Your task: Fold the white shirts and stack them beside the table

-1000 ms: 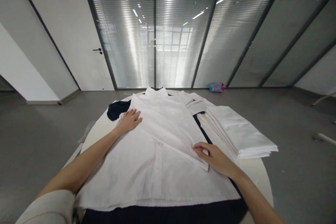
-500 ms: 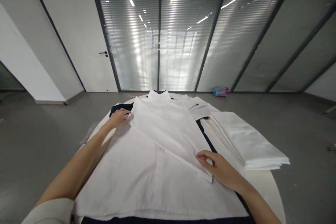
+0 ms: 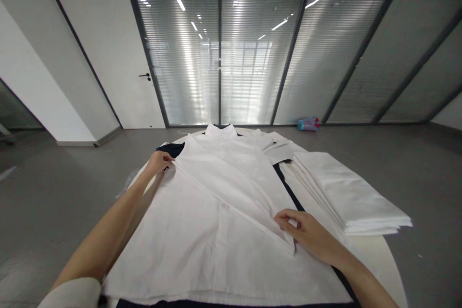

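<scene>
A white shirt (image 3: 245,260) lies spread on the table, its collar at the far end and its hem toward me. One long sleeve (image 3: 231,187) is laid diagonally across the front, the cuff end low on the right. At the shirt's left side, my left hand (image 3: 159,162) pinches the corner where that sleeve folds over. My right hand (image 3: 306,231) rests near the cuff end, thumb and fingers closed on the sleeve's upper edge. The other sleeve (image 3: 277,150) lies folded at the far right of the collar.
Folded white cloth (image 3: 350,192) is stacked on the round table (image 3: 378,255) at the right. Dark fabric (image 3: 288,190) shows beneath the shirt. A blue and red bundle (image 3: 308,124) sits on the floor by the glass partition; a door (image 3: 133,101) stands at left.
My left fingers have closed on the fold's corner and drawn it slightly left and toward me. My right hand stays at the sleeve. The view has shifted a little.
</scene>
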{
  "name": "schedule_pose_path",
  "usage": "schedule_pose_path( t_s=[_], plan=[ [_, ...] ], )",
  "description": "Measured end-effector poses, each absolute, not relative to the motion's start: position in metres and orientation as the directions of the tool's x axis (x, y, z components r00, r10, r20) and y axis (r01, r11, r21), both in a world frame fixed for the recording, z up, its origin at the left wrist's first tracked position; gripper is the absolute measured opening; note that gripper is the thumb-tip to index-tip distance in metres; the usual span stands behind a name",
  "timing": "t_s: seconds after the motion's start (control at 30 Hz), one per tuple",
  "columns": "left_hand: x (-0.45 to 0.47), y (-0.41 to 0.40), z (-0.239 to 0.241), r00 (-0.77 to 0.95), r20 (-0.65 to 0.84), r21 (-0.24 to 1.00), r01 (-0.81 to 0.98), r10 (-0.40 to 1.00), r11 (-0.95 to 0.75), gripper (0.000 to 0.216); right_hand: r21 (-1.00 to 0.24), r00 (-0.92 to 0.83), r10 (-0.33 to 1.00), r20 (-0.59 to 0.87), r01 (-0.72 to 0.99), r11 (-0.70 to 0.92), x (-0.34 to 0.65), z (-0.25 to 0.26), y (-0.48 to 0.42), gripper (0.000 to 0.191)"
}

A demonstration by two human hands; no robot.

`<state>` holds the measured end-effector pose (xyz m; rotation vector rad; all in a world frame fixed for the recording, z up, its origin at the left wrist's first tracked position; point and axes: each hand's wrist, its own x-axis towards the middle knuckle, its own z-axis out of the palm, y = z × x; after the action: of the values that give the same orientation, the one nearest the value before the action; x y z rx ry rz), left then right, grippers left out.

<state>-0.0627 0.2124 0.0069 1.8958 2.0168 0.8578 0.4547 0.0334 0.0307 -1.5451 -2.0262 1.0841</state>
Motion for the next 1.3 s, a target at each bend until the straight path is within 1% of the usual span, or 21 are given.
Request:
schedule_pose_path(
  t_s=[0.17, 0.27, 0.33, 0.53, 0.67, 0.8, 0.97, 1.1, 1.3],
  plan=[
    [-0.066, 0.213, 0.002, -0.140, 0.186, 0.619, 0.785, 0.973, -0.006, 0.019, -0.869, -0.282, 0.923, -0.260, 0.486, -0.096, 0.456, 0.029, 0.036, 0.049],
    [-0.066, 0.214, -0.002, -0.146, 0.186, 0.647, 0.763, 0.972, -0.009, 0.020, -0.896, -0.247, 0.921, -0.300, 0.405, -0.183, 0.455, 0.032, 0.036, 0.049],
    [-0.065, 0.214, -0.005, -0.148, 0.185, 0.663, 0.748, 0.972, -0.012, 0.020, -0.901, -0.231, 0.921, -0.312, 0.380, -0.210, 0.455, 0.033, 0.036, 0.050],
    [-0.064, 0.217, -0.008, -0.148, 0.186, 0.683, 0.730, 0.971, -0.019, 0.019, -0.874, -0.247, 0.916, -0.315, 0.452, -0.179, 0.453, 0.033, 0.035, 0.055],
    [-0.065, 0.217, -0.007, -0.160, 0.170, 0.683, 0.730, 0.972, 0.001, 0.020, -0.857, -0.244, 0.908, -0.342, 0.478, -0.194, 0.451, 0.033, 0.033, 0.059],
    [-0.066, 0.218, -0.008, -0.163, 0.137, 0.708, 0.706, 0.977, 0.019, 0.019, -0.829, -0.218, 0.900, -0.379, 0.512, -0.225, 0.451, 0.032, 0.031, 0.059],
    [-0.069, 0.218, -0.011, -0.178, 0.148, 0.748, 0.664, 0.973, 0.007, 0.014, -0.841, -0.222, 0.889, -0.400, 0.475, -0.259, 0.451, 0.033, 0.030, 0.059],
    [-0.068, 0.217, -0.011, -0.188, 0.135, 0.786, 0.618, 0.973, 0.010, 0.015, -0.842, -0.206, 0.884, -0.419, 0.452, -0.294, 0.450, 0.035, 0.031, 0.058],
    [-0.063, 0.212, -0.005, -0.193, 0.139, 0.786, 0.619, 0.971, 0.010, 0.013, -0.828, -0.189, 0.881, -0.433, 0.469, -0.307, 0.452, 0.033, 0.031, 0.061]
  ],
)
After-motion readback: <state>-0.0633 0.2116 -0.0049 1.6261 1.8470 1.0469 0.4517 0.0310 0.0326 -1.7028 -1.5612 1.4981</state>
